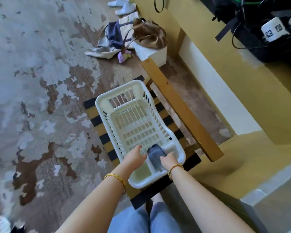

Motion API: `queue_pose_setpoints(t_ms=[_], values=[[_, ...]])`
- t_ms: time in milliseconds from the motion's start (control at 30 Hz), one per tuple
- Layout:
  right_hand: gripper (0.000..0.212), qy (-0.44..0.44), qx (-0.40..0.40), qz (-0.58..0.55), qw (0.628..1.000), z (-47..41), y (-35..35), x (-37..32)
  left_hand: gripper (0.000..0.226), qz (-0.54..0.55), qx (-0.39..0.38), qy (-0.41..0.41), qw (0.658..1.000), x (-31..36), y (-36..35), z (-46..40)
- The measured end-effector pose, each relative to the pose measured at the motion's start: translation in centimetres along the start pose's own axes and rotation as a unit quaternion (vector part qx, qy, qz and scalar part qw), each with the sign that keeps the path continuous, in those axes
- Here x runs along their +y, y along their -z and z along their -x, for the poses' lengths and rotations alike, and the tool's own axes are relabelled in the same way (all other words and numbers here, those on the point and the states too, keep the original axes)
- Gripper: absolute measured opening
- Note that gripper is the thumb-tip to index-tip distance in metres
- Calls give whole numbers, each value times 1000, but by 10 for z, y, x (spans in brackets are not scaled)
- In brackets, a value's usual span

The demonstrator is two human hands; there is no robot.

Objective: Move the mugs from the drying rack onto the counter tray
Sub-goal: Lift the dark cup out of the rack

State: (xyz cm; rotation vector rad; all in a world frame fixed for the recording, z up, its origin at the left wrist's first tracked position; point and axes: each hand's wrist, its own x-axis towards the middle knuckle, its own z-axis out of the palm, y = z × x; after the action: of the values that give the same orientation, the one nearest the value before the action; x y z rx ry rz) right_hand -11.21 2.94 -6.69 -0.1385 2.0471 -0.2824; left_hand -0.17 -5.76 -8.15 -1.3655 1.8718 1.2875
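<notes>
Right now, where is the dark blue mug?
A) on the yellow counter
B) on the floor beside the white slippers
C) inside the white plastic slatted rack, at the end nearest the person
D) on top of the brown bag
C: the dark blue mug lies inside the white plastic slatted rack, at its near end, between the left hand and right hand.

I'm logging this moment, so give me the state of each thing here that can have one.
rack: upright on striped stool, holds one mug
mug: dark blue, lying at rack's near end
left hand: open, beside mug
right hand: on mug, grip unclear
brown bag: slumped on white box
</notes>
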Motion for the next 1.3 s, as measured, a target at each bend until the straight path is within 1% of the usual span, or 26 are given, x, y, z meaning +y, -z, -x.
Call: queue_pose_setpoints(t_ms=[67,167,233,333,367,433,500,567,633,700,800,867,900,1000,1067,1167,1233,1300], values=[[47,-47,4,-60,997,-16,-11,-3,60,10,4,9,1000,-2,-6,-18],[45,-103,-2,-136,985,-31,-20,-1,61,27,3,27,999,-3,-18,-40],[43,-133,3,-193,972,-38,-23,2,57,37,-8,35,999,-2,-28,-52],[51,-182,25,-244,952,-41,-29,2,47,57,-8,24,998,0,-39,-64],[54,-185,28,-253,949,-43,-32,0,46,66,-1,22,998,1,-41,-66],[48,-174,13,-286,942,-46,-33,-4,47,93,16,31,995,0,-43,-69],[44,-184,7,-275,944,-43,-29,-10,47,116,27,39,992,0,-43,-69],[40,-183,18,-277,943,-40,-24,-11,49,145,29,40,988,1,-41,-66],[38,-167,8,-304,938,-32,-20,-14,52,186,38,40,981,3,-38,-60],[33,-133,-16,-343,930,-20,-18,-18,59,256,54,62,963,3,-31,-54],[26,-79,-52,-419,903,-2,-17,-24,72,392,49,95,914,1,-21,-39],[21,-51,-75,-452,887,9,-13,-31,74,458,31,79,885,3,-11,-25],[19,-34,-89,-471,877,16,-10,-35,75,473,30,64,878,6,-5,-19],[23,21,-135,-537,832,41,6,-46,85,489,60,18,870,22,17,-2],[23,53,-147,-564,811,58,17,-48,84,479,80,-11,874,38,30,11],[24,96,-131,-558,814,81,42,-46,71,452,81,-63,886,67,43,30],[24,117,-103,-540,827,95,60,-41,67,442,78,-98,888,89,47,42],[28,136,-67,-511,846,109,79,-33,67,428,79,-129,891,115,48,56]])
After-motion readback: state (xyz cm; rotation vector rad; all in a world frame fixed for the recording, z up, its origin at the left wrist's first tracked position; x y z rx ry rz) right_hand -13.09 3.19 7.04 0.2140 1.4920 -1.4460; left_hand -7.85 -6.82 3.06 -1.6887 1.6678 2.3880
